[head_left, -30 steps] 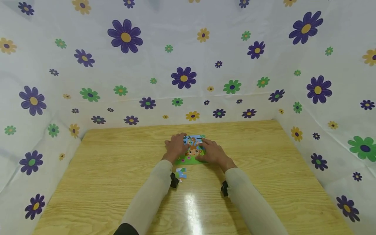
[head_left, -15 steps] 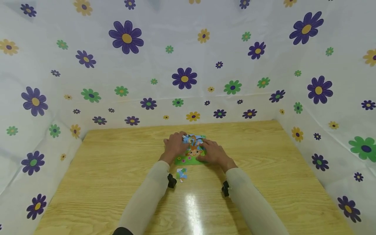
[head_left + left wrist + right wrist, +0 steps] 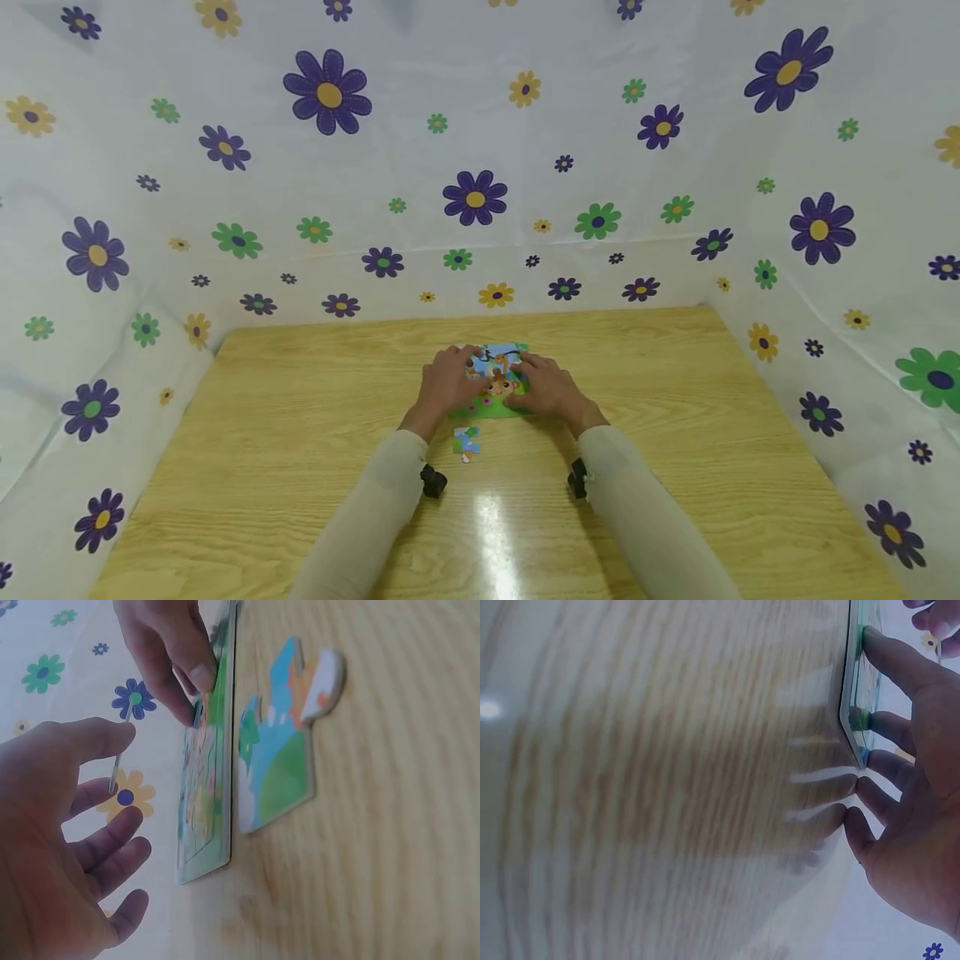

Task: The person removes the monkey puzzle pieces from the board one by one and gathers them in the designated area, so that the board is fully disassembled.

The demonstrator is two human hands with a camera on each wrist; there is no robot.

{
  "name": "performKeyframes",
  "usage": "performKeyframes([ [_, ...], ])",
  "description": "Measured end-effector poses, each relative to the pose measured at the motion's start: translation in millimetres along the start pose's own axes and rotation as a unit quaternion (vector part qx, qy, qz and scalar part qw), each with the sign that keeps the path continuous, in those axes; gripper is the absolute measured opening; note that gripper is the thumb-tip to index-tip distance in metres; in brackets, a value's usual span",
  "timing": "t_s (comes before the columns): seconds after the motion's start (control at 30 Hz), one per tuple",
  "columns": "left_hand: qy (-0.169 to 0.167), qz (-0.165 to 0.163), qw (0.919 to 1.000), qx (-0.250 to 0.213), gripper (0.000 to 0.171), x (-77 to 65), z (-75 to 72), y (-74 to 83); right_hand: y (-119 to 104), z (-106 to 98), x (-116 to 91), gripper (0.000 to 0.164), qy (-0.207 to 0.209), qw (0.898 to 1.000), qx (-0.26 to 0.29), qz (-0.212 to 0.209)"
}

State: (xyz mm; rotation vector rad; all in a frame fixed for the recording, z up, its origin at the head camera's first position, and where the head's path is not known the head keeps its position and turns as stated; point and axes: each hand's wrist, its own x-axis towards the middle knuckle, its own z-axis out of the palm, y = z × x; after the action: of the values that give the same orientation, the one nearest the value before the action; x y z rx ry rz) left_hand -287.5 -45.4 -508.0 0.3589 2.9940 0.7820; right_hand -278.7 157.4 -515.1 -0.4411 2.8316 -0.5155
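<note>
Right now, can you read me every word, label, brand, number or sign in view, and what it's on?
There is no readable text.
Puzzle board: only pictures on the uncovered part.
Loose puzzle part: only a picture.
Thin piece in the left hand: seen edge-on, can't tell.
Floral cloth: only flowers.
Black wrist device there: too small to tell.

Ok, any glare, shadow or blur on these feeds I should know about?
Head: a glare streak on the table, clear of the loose pieces and the puzzle. Left wrist: hazy; the puzzle's print looks smeared at that steep angle. Right wrist: dark bands, shadow or reflection, run from the right fingers over the table, plus a bright spot at the left edge.
</note>
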Motion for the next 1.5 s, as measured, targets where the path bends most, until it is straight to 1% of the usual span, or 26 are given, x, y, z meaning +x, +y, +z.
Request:
performKeyframes([
  [0.17, -0.004, 0.006, 1.0, -0.001, 0.045, -8.4, 0.1, -0.9, 0.9, -4.6, 1.0, 0.061, -0.007, 1.0, -0.003, -0.002],
  [0.37, -0.019, 0.01, 0.9998, -0.004, 0.045, -19.0, 4.7, -4.6, 2.0, -7.7, 1.9, 0.058, -0.007, 1.0, -0.006, 0.001],
  [0.5, -0.016, 0.026, 0.9995, 0.006, 0.042, -26.1, 9.0, -6.1, 2.4, -7.4, 2.3, 0.057, -0.004, 1.0, 0.003, 0.006],
  [0.63, -0.016, 0.041, 0.999, 0.002, 0.041, -32.0, 12.4, -6.0, 3.7, -5.5, 3.2, 0.057, -0.002, 1.0, 0.004, 0.011],
  [0.83, -0.027, 0.045, 0.9986, -0.001, 0.042, -39.4, 13.4, -5.1, 6.6, -7.7, 3.5, 0.055, -0.005, 1.0, -0.011, -0.007],
  [0.9, -0.03, 0.051, 0.9983, -0.002, 0.042, -42.1, 13.4, -4.7, 7.7, -9.1, 3.5, 0.054, -0.004, 1.0, -0.017, -0.015],
  [1.03, -0.041, 0.061, 0.9973, -0.005, 0.044, -48.6, 14.8, -4.7, 8.4, -8.5, 3.7, 0.054, -0.001, 1.0, -0.009, -0.016],
  [1.13, -0.049, 0.067, 0.9965, -0.007, 0.041, -53.5, 15.7, -4.5, 8.4, -7.5, 3.6, 0.056, -0.004, 1.0, 0.003, -0.015],
  [1.27, -0.057, 0.079, 0.9952, -0.003, 0.039, -58.5, 16.1, -3.6, 8.5, -5.7, 4.1, 0.056, -0.003, 1.0, 0.0, -0.015],
  [1.37, -0.066, 0.079, 0.9947, 0.004, 0.039, -61.2, 16.3, -3.2, 8.3, -4.4, 4.7, 0.057, -0.006, 1.0, -0.002, -0.011],
  [1.5, -0.079, 0.072, 0.9943, 0.01, 0.039, -63.7, 15.5, -2.3, 8.0, -2.7, 5.3, 0.058, -0.01, 1.0, 0.004, -0.006],
])
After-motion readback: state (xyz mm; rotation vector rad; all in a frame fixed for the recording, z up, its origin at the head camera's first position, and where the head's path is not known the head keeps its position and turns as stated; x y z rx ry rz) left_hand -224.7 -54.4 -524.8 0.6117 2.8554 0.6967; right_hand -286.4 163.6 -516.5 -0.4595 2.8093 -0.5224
